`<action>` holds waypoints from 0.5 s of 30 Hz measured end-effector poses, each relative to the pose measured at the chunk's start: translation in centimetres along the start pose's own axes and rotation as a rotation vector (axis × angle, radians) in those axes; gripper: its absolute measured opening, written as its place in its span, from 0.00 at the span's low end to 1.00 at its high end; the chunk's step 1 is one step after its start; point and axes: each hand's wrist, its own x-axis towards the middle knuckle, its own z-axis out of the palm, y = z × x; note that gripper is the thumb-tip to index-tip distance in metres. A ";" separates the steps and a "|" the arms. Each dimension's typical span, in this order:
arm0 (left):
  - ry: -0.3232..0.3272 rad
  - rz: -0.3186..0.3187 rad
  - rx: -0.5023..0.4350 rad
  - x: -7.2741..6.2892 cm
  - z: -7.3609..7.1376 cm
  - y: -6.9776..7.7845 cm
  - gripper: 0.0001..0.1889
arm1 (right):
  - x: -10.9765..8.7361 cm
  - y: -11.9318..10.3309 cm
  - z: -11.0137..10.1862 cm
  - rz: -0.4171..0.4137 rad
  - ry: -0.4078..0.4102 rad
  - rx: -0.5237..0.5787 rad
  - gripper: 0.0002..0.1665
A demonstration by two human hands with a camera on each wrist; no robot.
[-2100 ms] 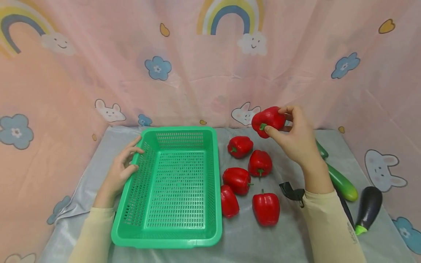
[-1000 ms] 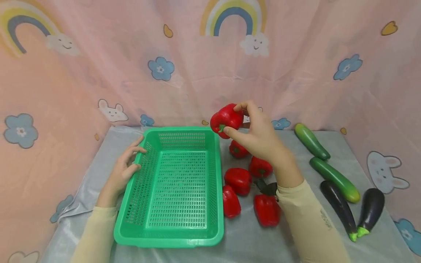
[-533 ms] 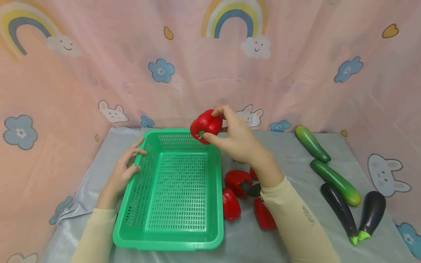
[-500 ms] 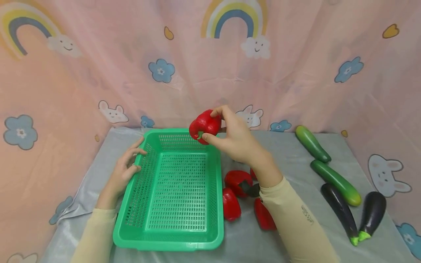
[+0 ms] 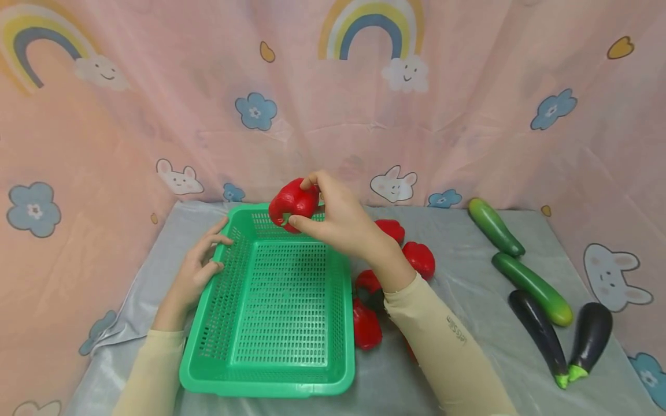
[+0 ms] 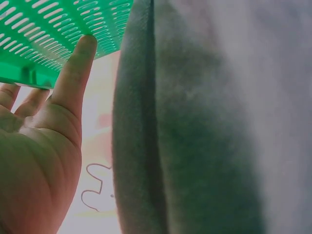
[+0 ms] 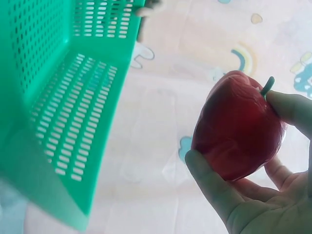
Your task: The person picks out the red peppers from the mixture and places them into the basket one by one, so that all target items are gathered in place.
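A red bell pepper (image 5: pixel 293 205) with a green stem is in my right hand (image 5: pixel 340 216), raised over the far end of a green plastic basket (image 5: pixel 267 386). Thumb and fingers pinch the bell pepper from both sides, as the right wrist view also shows, with the thumb by the stem (image 7: pixel 267 86). My left hand (image 5: pixel 195 271) holds the basket's left rim, some fingers hooked over it. In the left wrist view a digit (image 6: pixel 78 68) presses against the slotted wall (image 6: pixel 92 24). The basket's perforated floor (image 5: pixel 283 300) shows bare.
Several more red bell peppers (image 5: pixel 367 326) lie right of the basket, partly hidden by my right forearm. Two zucchini (image 5: pixel 533 289) and two eggplants (image 5: pixel 590 335) lie farther right on the grey cloth (image 5: pixel 458 254). A pink patterned curtain (image 5: pixel 322 133) stands behind.
My right hand has carried the bell pepper leftward from above the loose peppers to over the basket's far end. My left hand has stayed at the rim.
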 end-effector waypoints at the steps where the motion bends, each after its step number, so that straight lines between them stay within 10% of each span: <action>1: 0.001 0.001 -0.001 0.0 0.0 0.0 0.24 | 0.2 0.0 0.2 -0.005 -0.003 0.006 0.33; 15: 0.011 -0.012 0.010 -0.1 0.1 0.4 0.24 | 2.2 0.3 3.8 0.036 -0.073 -0.007 0.32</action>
